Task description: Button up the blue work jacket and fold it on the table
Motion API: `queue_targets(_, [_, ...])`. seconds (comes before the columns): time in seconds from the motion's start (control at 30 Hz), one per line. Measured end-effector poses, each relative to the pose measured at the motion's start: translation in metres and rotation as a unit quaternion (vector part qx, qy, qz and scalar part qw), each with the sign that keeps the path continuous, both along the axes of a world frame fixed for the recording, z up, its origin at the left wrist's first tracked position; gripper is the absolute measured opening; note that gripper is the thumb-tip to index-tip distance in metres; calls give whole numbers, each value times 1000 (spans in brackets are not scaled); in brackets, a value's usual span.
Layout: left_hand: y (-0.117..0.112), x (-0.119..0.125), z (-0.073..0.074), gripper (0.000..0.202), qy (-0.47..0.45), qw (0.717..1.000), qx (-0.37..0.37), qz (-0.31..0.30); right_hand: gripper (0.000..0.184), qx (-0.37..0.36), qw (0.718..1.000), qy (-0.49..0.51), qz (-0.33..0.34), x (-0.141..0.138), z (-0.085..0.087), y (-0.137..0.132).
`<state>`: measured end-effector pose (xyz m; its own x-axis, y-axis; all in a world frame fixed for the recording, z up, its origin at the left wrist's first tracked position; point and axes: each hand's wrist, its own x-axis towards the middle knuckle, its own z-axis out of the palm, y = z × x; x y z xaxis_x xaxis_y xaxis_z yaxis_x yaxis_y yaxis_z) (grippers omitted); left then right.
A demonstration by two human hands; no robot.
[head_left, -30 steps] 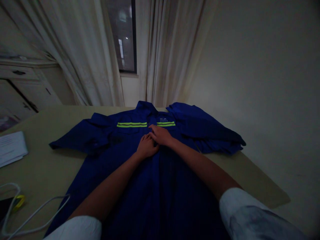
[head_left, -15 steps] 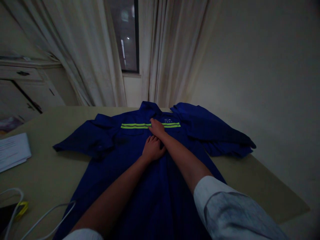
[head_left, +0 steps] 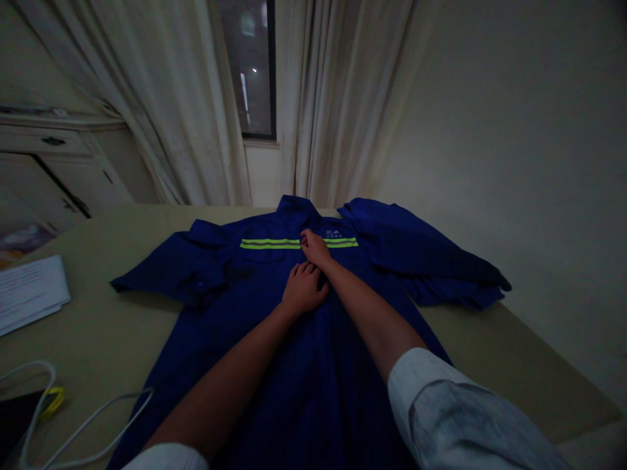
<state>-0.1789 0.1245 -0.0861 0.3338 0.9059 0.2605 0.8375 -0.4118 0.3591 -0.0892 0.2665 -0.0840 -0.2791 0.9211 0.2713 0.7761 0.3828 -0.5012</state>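
Observation:
A dark blue work jacket [head_left: 264,307] lies front up with its collar away from me and its sleeves out to both sides. A yellow-green reflective stripe [head_left: 269,244] crosses its chest, and small white print sits above the stripe on the right. My right hand [head_left: 316,250] is at the front opening by the stripe, fingers curled and pinched on the cloth. Just below it, my left hand [head_left: 304,288] rests on the jacket front with its fingers apart and its thumb out to the right.
The jacket is on a pale table [head_left: 112,339]. Folded printed papers [head_left: 34,294] lie at left, with a white cable [head_left: 102,418] and a dark object with a yellow edge [head_left: 24,414] nearer me. Curtains [head_left: 333,104], a window and a cabinet [head_left: 49,153] stand behind; a wall [head_left: 514,163] borders the right.
The fingers of my right hand have curled in at the front opening beside the stripe. My left hand stays about where it was on the cloth. The whole view has shifted slightly.

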Motion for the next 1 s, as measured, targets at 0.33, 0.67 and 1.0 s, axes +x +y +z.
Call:
queue_targets(0.33, [-1,1,2,42,15,1000,-2,7,37,20,999,38,8,0,-10,6])
queue_targets(0.67, [-2,1,2,40,22,1000,1,9,35,34,999,31,25,1,-16,10])
queue_targets(1.0, [-2,2,1,40,19,1000,3,8,34,31,999,25,32,1,-15,7])
